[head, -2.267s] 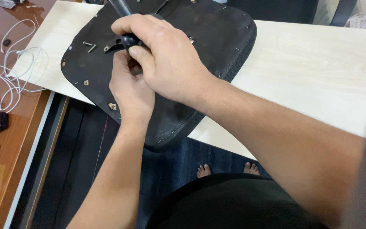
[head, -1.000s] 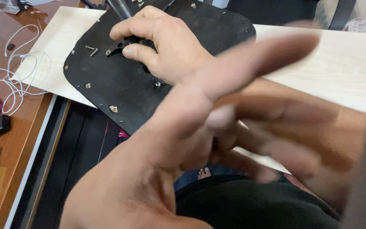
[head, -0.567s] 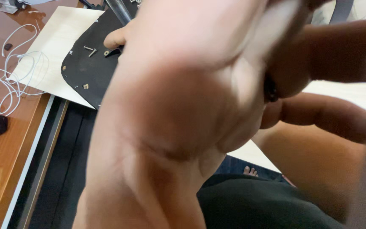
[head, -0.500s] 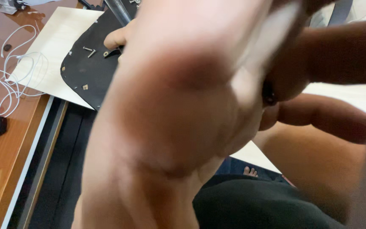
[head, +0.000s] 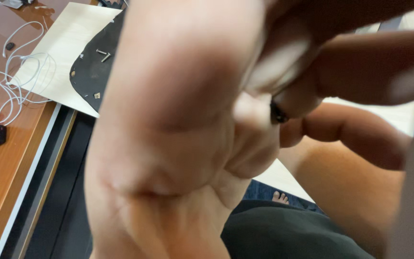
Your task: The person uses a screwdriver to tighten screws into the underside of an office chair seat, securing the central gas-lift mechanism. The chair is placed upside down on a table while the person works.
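Close up, the left hand blocks the black seat panel, its grip impossible to tell.

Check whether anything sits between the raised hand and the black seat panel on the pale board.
The left hand is lifted close to the camera and blocks most of the view. Only an edge of the black seat panel, with loose screws on it, shows. Nothing visible stands between them, but most of the panel is hidden.
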